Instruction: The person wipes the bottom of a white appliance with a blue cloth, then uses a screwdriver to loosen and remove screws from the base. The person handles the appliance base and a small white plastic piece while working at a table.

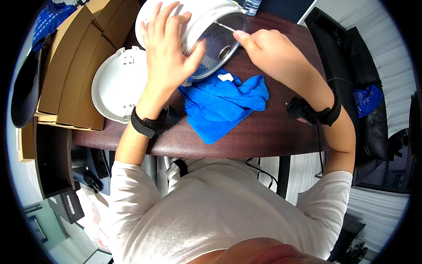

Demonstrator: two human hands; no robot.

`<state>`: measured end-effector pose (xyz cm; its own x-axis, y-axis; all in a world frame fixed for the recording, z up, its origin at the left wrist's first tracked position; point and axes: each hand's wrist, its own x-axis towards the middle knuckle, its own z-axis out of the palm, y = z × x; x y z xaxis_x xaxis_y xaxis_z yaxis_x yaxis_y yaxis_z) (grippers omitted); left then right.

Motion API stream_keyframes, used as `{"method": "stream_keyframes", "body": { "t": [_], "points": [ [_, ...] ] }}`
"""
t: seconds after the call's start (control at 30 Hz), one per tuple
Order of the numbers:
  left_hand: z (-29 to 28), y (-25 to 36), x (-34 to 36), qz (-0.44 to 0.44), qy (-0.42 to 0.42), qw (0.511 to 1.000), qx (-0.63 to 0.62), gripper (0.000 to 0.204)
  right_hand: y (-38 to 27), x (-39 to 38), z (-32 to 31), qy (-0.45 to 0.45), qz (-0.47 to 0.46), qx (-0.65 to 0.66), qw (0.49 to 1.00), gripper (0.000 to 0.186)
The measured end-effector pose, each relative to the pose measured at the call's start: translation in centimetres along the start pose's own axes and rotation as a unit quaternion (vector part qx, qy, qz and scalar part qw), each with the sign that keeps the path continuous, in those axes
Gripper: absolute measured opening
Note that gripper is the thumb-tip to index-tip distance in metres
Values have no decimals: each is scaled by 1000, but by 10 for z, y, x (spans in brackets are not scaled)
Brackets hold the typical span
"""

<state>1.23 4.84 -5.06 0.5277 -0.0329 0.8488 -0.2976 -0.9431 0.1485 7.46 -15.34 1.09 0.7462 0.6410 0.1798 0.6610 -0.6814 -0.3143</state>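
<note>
A white round housing [200,22] with a dark, see-through round face [206,55] stands tilted at the far side of the table. My left hand [171,46] rests against the white housing, fingers spread. Between the thumb and fingers of my right hand [263,46] is a thin metal rod-like tool [225,27], its tip at the upper part of the see-through face; its handle is hidden in the hand. Just below the housing lies a crumpled blue cloth [220,108] with a small white scrap [225,77] on it. A shallow white round cover [118,83] lies left of my left wrist.
Cardboard boxes [72,66] line the left side of the dark brown table [281,127]. A clear bottle [251,6] stands at the far edge. To the right is a black sofa [362,55] with a blue bag [368,100]. A cable hangs from my right wrist strap [323,115].
</note>
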Motion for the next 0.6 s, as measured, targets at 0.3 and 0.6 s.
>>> {"method": "stream_keyframes", "body": {
  "t": [0.3,0.6],
  "points": [
    [-1,-6,29,32,-61,996,60,72,0,-1,1,45,-83,-68,993,52],
    [7,-19,32,46,-129,987,80,65,9,2,18,104,-121,-90,983,54]
  ]
}}
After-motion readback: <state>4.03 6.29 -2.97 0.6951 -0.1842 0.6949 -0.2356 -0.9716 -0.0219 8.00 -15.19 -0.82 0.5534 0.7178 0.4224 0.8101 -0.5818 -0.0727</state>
